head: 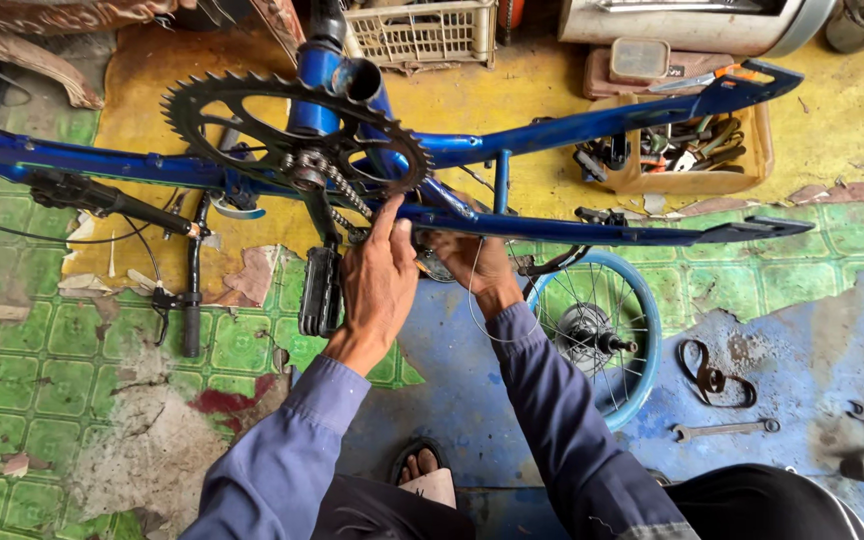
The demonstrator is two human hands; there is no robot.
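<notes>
- Head view, looking down: a blue bicycle frame [572, 125] lies upside down across a worn floor [72, 350] of green tiles and peeling yellow and blue covering.
- Far left, the black handlebar grips [102, 195] and a brake lever [167, 300] hang off the frame, well apart from the hands.
- Left of centre, the black toothed chainring [252, 110] sits at the bottom bracket, with a short run of chain [347, 195] draped off it and a black pedal [320, 290] hanging just below.
- Left hand [380, 275] is curled, fingers closed over the lower frame tube right beside the chain; whether it pinches the chain itself I cannot tell.
- Right hand [472, 262] is tucked under the same tube, fingers bent and partly hidden; how tightly it closes, or on what, I cannot tell. A thin wire [474, 300] loops by its wrist.
- Judged from this, the step in hand is work on the chain at the crank end; the next move would call for steadying the frame while feeding the chain by fingertip.
- Right of the hands, a small blue-rimmed wheel [642, 320] lies flat on the floor.
- Farther right lie a spanner [724, 430] and a tray of tools [687, 150].
</notes>
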